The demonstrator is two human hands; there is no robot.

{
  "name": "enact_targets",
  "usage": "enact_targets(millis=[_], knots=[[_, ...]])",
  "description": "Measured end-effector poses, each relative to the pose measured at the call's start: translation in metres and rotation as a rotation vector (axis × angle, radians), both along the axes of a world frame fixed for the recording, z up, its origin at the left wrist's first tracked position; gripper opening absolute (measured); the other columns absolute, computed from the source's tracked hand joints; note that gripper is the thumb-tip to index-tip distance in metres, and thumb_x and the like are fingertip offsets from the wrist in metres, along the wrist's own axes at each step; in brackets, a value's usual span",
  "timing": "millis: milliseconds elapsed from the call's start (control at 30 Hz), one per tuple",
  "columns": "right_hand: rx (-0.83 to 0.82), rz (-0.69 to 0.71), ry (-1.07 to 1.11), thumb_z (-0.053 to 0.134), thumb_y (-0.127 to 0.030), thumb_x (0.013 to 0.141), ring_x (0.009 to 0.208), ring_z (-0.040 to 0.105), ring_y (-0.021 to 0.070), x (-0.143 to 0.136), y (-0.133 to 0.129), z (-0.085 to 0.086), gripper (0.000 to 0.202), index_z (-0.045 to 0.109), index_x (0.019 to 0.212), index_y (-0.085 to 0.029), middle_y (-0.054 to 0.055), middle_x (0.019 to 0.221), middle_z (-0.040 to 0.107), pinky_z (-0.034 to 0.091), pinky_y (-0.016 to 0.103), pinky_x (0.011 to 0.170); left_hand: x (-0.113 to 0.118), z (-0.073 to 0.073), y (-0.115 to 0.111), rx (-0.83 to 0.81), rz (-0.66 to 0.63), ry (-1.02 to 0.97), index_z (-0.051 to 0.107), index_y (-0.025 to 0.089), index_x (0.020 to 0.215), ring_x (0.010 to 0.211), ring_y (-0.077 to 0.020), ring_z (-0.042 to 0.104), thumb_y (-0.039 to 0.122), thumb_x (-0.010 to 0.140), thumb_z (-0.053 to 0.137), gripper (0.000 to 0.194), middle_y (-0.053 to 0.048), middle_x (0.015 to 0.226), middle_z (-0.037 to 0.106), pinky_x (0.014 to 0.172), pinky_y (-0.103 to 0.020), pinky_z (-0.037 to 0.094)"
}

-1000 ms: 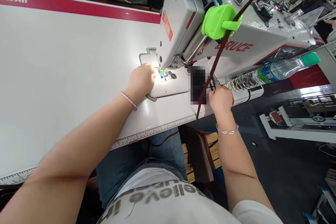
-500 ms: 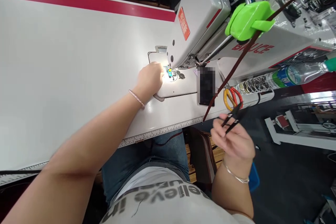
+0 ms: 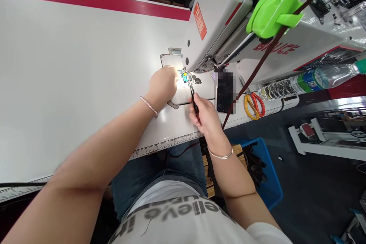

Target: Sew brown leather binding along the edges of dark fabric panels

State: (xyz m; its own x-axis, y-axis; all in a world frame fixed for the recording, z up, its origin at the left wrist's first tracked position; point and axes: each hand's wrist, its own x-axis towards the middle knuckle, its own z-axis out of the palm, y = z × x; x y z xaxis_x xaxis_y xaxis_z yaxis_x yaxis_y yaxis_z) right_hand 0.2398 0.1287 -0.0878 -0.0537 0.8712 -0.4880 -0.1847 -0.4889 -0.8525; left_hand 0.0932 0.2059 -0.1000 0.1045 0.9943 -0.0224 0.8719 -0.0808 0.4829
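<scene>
My left hand (image 3: 163, 85) is closed beside the lit needle area of the sewing machine (image 3: 215, 19), fingertips near the presser foot (image 3: 185, 76); what they pinch, if anything, is hidden. In my right hand (image 3: 206, 116) is a pair of black thread snips (image 3: 194, 101), its tips pointing at the small blue and yellow part by the presser foot. I cannot tell whether the tips touch a thread there. The metal bed plate (image 3: 201, 93) lies under both hands' work area.
To the right lie a dark phone (image 3: 225, 93), scissors with orange and red handles (image 3: 254, 105) and a plastic bottle (image 3: 309, 82) holding bobbins. A brown strip (image 3: 261, 61) hangs from a green clip (image 3: 273, 15). A blue bin (image 3: 270, 175) stands below the table's ruler-marked edge (image 3: 168, 142).
My right hand has swung left and up from beyond the table edge, bringing the thread snips to the presser foot. The blue bin is now more visible. My left hand stays in place.
</scene>
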Motion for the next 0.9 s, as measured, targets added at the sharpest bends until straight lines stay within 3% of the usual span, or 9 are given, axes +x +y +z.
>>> enact_targets(millis=[200, 733, 900], knots=[[-0.075, -0.044, -0.059, 0.059, -0.050, 0.091, 0.026, 0.027, 0.0018, -0.016, 0.022, 0.004, 0.037, 0.059, 0.081, -0.015, -0.011, 0.045, 0.038, 0.014, 0.017, 0.028, 0.000, 0.000, 0.000, 0.002, -0.003, -0.004, 0.050, 0.019, 0.077, 0.078, -0.0201, 0.055, 0.013, 0.086, 0.041, 0.014, -0.007, 0.088, 0.059, 0.063, -0.031, 0.036], [-0.139, -0.113, -0.107, 0.042, -0.028, 0.101, 0.027, 0.024, 0.0023, -0.032, 0.029, 0.009, 0.030, 0.053, 0.076, -0.015, -0.012, 0.042, 0.031, 0.014, 0.017, 0.031, 0.002, -0.003, 0.001, 0.020, 0.008, -0.003, 0.056, 0.017, 0.081, 0.085, -0.0213, 0.061, 0.009, 0.084, 0.043, 0.016, -0.007, 0.091, 0.061, 0.067, -0.029, 0.043], [-0.154, -0.117, -0.131, 0.043, -0.029, 0.100, 0.027, 0.024, 0.0025, -0.033, 0.031, 0.008, 0.029, 0.052, 0.076, -0.016, -0.012, 0.041, 0.031, 0.013, 0.017, 0.031, 0.002, -0.003, 0.000, 0.028, 0.007, -0.019, 0.055, 0.017, 0.079, 0.086, -0.0221, 0.062, 0.009, 0.084, 0.044, 0.015, -0.007, 0.090, 0.061, 0.069, -0.029, 0.045]])
